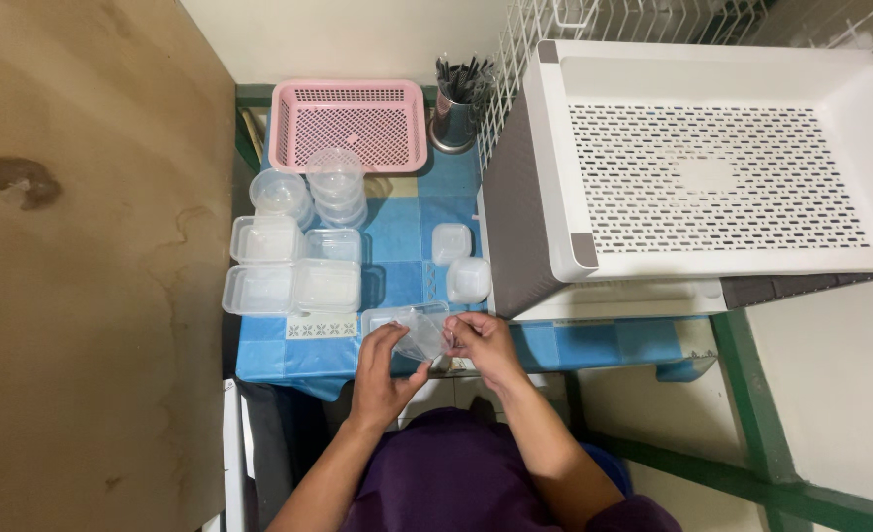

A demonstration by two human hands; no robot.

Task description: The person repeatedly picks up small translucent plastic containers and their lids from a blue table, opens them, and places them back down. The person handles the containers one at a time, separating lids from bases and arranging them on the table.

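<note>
Both hands grip a small clear plastic container (421,335) above the table's (574,347) near edge. The left hand (385,366) pinches its left side; the right hand (483,343) pinches its right side. The container lies between them, long axis left-to-right, equally near both.

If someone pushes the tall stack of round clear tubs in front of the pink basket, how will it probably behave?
The stack of round tubs looks like thin, empty clear plastic, so it is probably very light and would slide easily on the blue tablecloth. It stands taller than the neighbouring square tubs, so a push near its top might tip it or shift the upper tubs.
</note>
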